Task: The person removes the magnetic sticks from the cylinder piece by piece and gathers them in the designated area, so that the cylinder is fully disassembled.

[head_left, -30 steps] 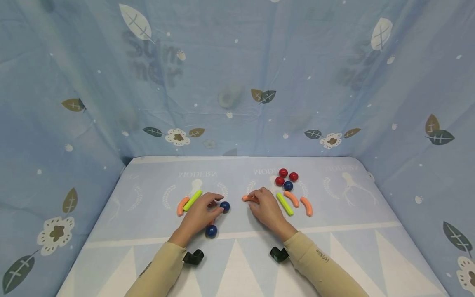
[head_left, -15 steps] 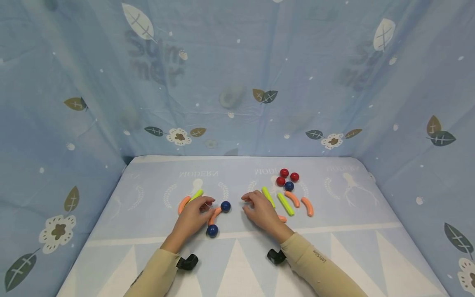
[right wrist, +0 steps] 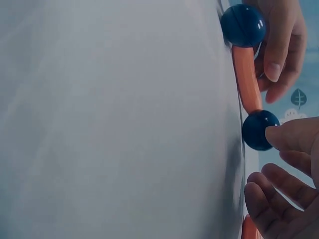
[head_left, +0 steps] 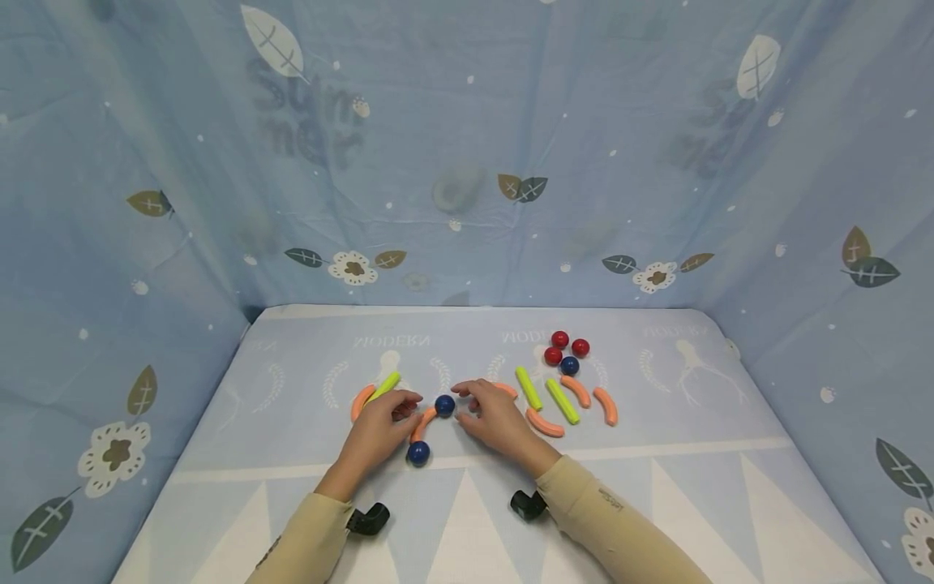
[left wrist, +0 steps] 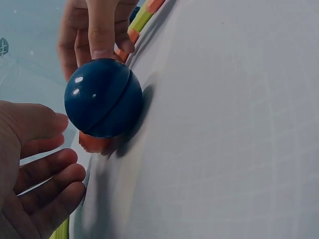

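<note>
Orange curved rod joins two blue balls; right hand fingertip touches far ball, fingers loose; left hand relaxed beside rod.

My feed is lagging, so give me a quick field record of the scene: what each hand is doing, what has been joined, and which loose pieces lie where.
left hand: on the mat beside the curved orange stick, fingers loosely curled; contact unclear
right hand: fingertip touches the far blue ball
assembly: the orange stick joins the far blue ball to the near blue ball
left pile: orange piece and green stick beyond the left hand
right pile: three red balls, one blue ball, green sticks, orange pieces
surface: blue patterned mat
</note>
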`<action>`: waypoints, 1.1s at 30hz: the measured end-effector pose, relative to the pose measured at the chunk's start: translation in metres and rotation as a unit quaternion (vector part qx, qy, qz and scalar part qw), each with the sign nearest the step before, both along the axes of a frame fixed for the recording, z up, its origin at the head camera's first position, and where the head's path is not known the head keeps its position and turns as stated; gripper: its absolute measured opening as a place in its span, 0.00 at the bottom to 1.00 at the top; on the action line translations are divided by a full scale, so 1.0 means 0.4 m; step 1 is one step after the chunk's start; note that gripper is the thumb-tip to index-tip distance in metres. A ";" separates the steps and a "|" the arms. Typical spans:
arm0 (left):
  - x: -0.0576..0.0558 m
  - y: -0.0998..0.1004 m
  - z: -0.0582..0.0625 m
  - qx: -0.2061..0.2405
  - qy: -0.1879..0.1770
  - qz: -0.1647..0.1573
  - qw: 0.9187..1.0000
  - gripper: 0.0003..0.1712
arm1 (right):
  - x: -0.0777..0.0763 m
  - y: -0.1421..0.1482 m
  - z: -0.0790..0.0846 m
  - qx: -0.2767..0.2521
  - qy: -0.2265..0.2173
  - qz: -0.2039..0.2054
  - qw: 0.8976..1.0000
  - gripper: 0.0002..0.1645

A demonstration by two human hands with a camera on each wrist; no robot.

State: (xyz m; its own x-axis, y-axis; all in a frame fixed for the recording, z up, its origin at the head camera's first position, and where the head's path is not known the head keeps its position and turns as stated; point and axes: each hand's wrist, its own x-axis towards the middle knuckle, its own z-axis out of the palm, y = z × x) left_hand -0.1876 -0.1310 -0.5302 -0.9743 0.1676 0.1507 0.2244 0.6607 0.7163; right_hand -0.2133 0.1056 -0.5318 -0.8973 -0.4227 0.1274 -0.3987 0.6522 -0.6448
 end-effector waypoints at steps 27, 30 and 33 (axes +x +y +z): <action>0.003 0.024 -0.006 -0.010 0.020 -0.007 1.000 0.16 | 0.013 -0.037 0.005 0.025 0.034 -0.034 0.999 0.18; 0.003 0.038 -0.008 -0.024 0.031 0.000 0.999 0.15 | 0.015 -0.036 0.003 0.021 0.043 -0.033 0.998 0.18; 0.003 0.050 -0.010 -0.038 0.041 0.014 0.998 0.13 | 0.015 -0.036 -0.001 0.018 0.048 -0.032 0.998 0.18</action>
State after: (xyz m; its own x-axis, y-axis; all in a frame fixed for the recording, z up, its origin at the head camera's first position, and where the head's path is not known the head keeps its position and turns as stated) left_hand -0.1864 -0.1108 -0.5342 -0.9634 0.1548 0.2189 0.2618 0.7191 0.6437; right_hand -0.2075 0.0912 -0.5320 -0.9073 -0.3703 0.1993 -0.4138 0.7011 -0.5807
